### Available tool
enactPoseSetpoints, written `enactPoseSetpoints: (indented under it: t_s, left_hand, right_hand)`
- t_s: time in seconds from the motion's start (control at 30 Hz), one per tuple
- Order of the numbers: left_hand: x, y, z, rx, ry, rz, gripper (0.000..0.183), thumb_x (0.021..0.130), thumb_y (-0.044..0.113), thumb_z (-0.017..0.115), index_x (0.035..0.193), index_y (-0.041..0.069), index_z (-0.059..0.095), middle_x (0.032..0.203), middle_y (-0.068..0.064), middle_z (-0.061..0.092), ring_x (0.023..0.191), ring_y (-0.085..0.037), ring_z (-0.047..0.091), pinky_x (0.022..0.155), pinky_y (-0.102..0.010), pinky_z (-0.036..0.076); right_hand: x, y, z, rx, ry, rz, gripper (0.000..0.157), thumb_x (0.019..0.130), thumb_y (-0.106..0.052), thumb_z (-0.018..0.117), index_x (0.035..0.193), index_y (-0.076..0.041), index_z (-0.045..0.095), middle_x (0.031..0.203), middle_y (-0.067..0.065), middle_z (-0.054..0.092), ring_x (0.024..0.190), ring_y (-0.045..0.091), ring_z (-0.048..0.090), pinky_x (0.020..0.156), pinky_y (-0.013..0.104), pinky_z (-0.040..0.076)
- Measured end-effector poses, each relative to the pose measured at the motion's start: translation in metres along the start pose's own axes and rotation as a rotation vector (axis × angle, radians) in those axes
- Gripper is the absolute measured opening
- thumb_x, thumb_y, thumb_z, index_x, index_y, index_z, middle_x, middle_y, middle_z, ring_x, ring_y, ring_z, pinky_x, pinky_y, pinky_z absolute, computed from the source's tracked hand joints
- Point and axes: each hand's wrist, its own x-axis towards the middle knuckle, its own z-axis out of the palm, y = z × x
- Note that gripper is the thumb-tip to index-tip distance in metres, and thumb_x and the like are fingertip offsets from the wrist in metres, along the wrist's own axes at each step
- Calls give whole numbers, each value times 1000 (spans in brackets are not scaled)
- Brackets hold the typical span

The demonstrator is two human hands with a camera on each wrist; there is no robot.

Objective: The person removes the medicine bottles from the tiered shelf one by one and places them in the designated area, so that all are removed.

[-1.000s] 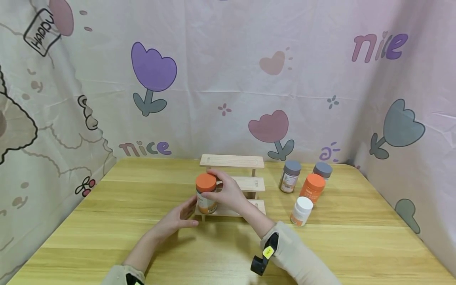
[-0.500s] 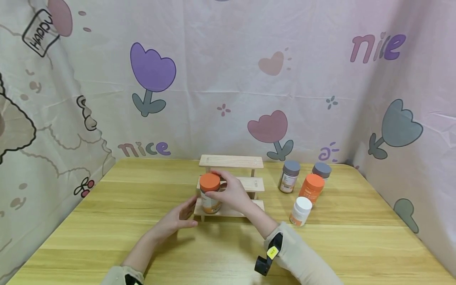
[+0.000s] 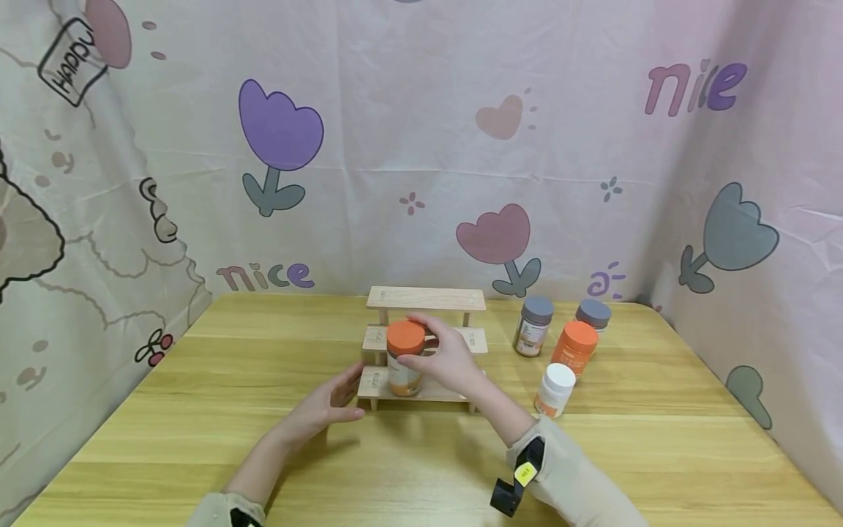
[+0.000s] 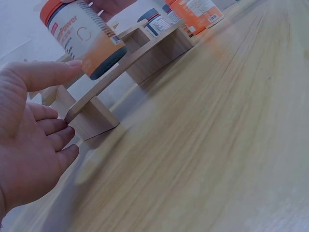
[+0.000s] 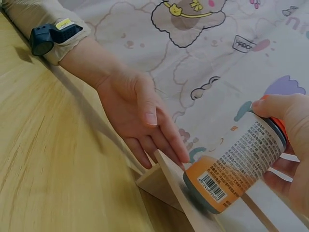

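Observation:
My right hand [image 3: 449,363] pinches a pill bottle [image 3: 405,369] near its orange lid, thumb on one side and fingers on the other. Upright, with a white-and-orange label, the bottle is over the lowest step of a small three-step wooden rack [image 3: 426,298], left of its middle. In the right wrist view, the base of the bottle overlaps that step's board. My left hand [image 3: 327,407] is held loosely spread at the rack's left end. Its fingertips [image 4: 67,126] are right at the end of the lowest step, and the thumb points toward the bottle in the left wrist view.
Right of the rack stand a grey-lidded bottle [image 3: 533,327], another grey-lidded bottle [image 3: 594,313], an orange bottle [image 3: 575,350] and a white bottle [image 3: 555,391]. The wooden table [image 3: 230,366] ends at a printed cloth [image 3: 369,132] behind and on both sides.
My right hand has shifted the bottle rightward along the lowest step, away from the left end. The left hand has stayed in place beside the rack.

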Motion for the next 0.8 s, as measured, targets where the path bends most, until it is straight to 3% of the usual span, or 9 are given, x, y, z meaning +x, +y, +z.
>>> enactPoseSetpoints:
  t_s: [0.27, 0.53, 0.8]
  left_hand:
    - [0, -2, 0, 0, -7, 2, 83, 88, 7, 58, 144, -10, -1, 150, -27, -1, 137, -41, 3, 111, -48, 7]
    - [0, -1, 0, 10, 1, 7, 83, 87, 6, 58, 144, -10, -1, 150, -26, -1, 137, -40, 4, 110, -46, 7]
    - [0, -1, 0, 13, 8, -2, 83, 87, 7, 58, 144, -9, 0, 151, -25, 0, 137, -39, 4, 111, -46, 7]
  right_hand:
    - [-6, -4, -15, 5, 20, 14, 64, 73, -8, 77, 131, -9, 50, 117, 11, 58, 94, 26, 59, 74, 29, 55]
    - [-13, -6, -32, -38, 37, -44, 63, 75, -8, 76, 132, -5, 49, 118, 11, 57, 102, 24, 55, 86, 37, 49]
    - [-22, -10, -55, -54, 57, -26, 65, 76, -10, 75, 134, -4, 46, 123, 10, 56, 103, 24, 55, 87, 42, 48]
